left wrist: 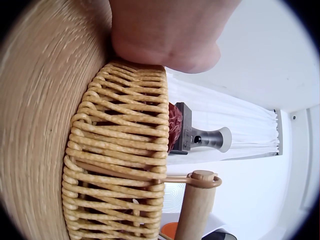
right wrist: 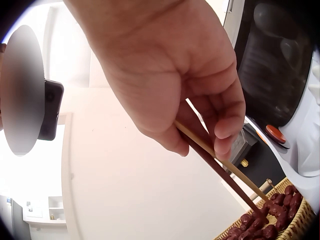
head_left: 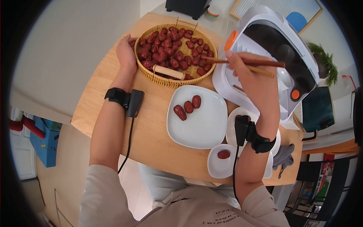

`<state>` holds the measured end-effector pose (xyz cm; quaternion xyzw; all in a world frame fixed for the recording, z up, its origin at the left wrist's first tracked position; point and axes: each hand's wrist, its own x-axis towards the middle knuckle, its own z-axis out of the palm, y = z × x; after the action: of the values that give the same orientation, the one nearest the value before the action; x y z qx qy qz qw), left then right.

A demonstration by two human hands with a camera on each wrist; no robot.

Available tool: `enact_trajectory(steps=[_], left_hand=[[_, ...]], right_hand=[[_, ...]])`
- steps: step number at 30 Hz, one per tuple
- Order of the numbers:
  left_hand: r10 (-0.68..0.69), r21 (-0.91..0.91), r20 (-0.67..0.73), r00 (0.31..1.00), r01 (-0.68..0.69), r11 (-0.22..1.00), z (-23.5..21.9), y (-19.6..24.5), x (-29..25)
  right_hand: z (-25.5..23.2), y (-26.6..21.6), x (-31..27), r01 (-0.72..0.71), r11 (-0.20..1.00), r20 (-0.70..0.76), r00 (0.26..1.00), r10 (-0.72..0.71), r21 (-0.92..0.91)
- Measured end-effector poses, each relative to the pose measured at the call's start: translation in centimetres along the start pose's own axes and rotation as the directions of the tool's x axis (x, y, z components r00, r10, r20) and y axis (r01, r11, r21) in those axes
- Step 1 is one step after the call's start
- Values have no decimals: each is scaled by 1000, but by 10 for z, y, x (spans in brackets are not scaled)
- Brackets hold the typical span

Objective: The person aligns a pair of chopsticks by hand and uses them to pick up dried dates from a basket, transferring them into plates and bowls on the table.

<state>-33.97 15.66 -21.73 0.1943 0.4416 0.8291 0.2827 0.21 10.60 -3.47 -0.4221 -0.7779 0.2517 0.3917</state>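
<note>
My right hand (head_left: 254, 77) holds a pair of chopsticks (right wrist: 220, 167), one dark brown and one lighter. Their tips reach over the right part of a round wicker basket (head_left: 151, 78) full of red dates (head_left: 165, 47). Against the basket's left side rests my left hand (head_left: 126, 55), its fingers partly hidden behind the rim; the left wrist view shows that hand (left wrist: 167, 35) right at the woven wall. In front of the basket, three dates (head_left: 188, 107) lie in a row on a white square plate (head_left: 204, 130). A smaller white dish (head_left: 219, 168) carries one date (head_left: 224, 154).
A white appliance (head_left: 223, 81) with a dark raised lid and orange buttons stands right of the basket. Another white plate (head_left: 236, 113) lies partly under my right forearm. A grey cloth-like item (head_left: 283, 156) lies at the table's right edge. The basket has wooden handles (head_left: 169, 72).
</note>
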Motion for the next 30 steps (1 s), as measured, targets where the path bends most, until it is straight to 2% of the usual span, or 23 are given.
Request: enact_trajectory(steps=[1,3,5,7,11,13,17,19,23,25,26,28,30], left_hand=[[-8,13,3,1000,8,1000,1,2,-2],[-32,1,-9,999,32,999,5,7,-6],[-34,8,-18,999,34,999,8,10,-10],[-27,42,-40,999,28,999,10,13,-13],[-33,34,-6,999,34,999,10,15,-13],[-38,62,-13,999,39,997,9,15,-14],[-54,63,-14,998,55,996,11,17,-15],[-64,60,1,998,63,996,11,17,-15],[-43,63,-17,999,44,997,10,16,-14],[-38,59,-8,999,39,998,10,15,-13],[-35,62,-14,999,36,997,9,14,-12],[-36,61,-11,999,36,997,10,12,-9],[-29,47,-6,1000,29,998,6,9,-5]], right_hand=[[3,5,1,-14,1000,-1,1000,14,6],[8,16,4,75,997,-21,997,-75,-4],[14,21,5,5,1000,7,1000,-6,27],[23,33,8,111,992,34,993,-113,60],[25,36,7,-17,999,84,996,20,-37],[29,41,6,91,993,33,996,-89,-70],[35,51,7,100,993,34,995,-98,-60],[31,51,10,183,983,95,979,-179,-32],[21,39,5,138,990,25,990,-139,28],[7,33,4,260,957,31,966,-258,-130],[-5,29,1,261,957,30,965,-259,-131],[-35,15,-9,556,818,83,831,-550,-147],[-69,-21,-30,493,864,200,861,-467,-106]])
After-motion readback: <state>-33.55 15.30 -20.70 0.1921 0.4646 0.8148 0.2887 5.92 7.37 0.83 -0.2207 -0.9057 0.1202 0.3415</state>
